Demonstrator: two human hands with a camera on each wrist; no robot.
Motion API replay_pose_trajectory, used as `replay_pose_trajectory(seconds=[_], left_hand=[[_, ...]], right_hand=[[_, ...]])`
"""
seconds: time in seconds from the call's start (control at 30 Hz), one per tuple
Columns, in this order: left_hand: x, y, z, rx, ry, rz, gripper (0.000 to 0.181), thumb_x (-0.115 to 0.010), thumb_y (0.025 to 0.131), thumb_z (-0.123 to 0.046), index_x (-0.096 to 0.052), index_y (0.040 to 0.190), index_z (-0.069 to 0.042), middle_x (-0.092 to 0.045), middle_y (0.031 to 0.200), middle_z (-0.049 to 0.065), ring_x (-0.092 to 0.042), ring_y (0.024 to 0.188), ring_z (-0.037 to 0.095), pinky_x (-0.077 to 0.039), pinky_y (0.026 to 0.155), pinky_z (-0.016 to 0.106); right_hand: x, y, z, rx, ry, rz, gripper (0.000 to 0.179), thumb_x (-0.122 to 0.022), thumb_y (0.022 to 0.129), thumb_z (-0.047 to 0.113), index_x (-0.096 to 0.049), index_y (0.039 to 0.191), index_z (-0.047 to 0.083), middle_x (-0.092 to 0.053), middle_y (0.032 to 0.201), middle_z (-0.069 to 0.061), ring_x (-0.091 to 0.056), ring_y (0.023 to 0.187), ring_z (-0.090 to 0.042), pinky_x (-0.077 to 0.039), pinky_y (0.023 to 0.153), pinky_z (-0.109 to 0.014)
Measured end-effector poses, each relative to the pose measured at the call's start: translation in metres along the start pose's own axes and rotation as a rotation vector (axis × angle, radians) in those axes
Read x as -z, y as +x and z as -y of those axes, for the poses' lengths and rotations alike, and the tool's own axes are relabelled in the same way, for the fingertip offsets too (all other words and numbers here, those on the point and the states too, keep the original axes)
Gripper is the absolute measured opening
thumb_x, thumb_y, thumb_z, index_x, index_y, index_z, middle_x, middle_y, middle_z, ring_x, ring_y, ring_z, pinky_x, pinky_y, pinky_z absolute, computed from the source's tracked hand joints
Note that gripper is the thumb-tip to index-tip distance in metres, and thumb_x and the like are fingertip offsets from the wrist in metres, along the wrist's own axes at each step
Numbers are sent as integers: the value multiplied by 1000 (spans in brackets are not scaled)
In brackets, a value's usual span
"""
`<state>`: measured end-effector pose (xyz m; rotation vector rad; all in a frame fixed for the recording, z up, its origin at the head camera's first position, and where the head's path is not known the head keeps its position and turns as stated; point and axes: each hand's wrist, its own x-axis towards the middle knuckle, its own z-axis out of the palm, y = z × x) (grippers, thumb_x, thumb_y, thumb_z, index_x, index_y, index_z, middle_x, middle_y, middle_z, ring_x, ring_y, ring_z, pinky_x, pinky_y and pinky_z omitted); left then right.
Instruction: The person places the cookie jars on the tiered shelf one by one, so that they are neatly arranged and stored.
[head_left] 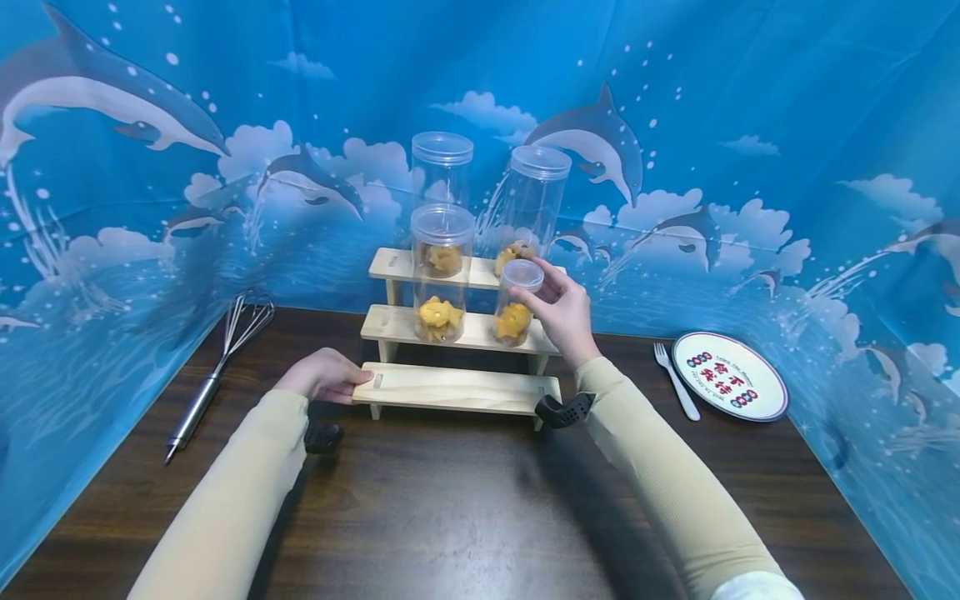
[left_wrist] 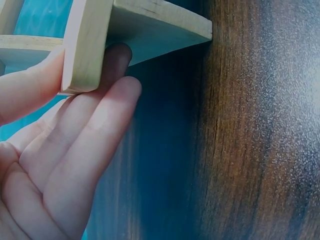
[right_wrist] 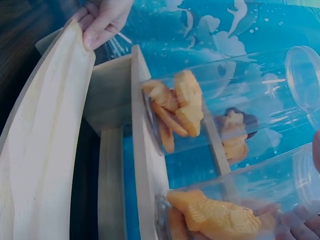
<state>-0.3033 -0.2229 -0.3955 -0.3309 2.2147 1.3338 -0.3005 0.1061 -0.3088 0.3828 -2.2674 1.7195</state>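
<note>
A three-tier wooden display stand (head_left: 457, 388) stands on the table. My left hand (head_left: 324, 377) grips the left end of its lowest board, thumb on top and fingers underneath, as the left wrist view shows. My right hand (head_left: 561, 310) holds a short clear jar (head_left: 513, 320) of fish-shaped crackers (right_wrist: 220, 216) near its lid, on the right of the middle tier. Left of it on that tier is a tall clear jar (head_left: 441, 279) with yellow crackers. Two more tall jars stand on the top tier, a left one (head_left: 441, 173) and a right one (head_left: 534, 200).
A whisk (head_left: 217, 375) lies on the dark wooden table (head_left: 435, 517) at the left. To the right are a white fork (head_left: 677, 383) and a plate (head_left: 731, 354) with red characters. A blue dolphin-print cloth (head_left: 360, 75) hangs behind and along both sides.
</note>
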Motion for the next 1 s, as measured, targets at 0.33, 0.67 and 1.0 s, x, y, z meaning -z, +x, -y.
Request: replay_pose_trajectory(seconds=[0.33,0.67,1.0], left_hand=[[-4,5,-2,-13,-6,10,35,-62,93,-14,-55,113,13,-62,66,1,-61,59,8,-57,61,24],[-7,8,-4,-13,-1,12,34,-62,93,-15,-56,112,12,-62,66,1,-61,59,8,-57,62,24],[-1,6,-1,-4,14,41,29,-61,93,-13,-57,108,12,-62,65,2,-62,57,9,-58,62,24]], right_hand=[[2,-2,-2,9,-34,-49,61,-71,86,19,-46,138,0,-53,134,-21,-54,120,-32,-48,97,-33],[4,-4,-5,16,-37,-76,64,-71,86,18,-43,139,-1,-50,137,-20,-53,123,-31,-46,100,-38],[12,-4,-9,35,-16,-80,58,-68,89,16,-44,137,-4,-50,137,-19,-50,126,-29,-43,104,-35]])
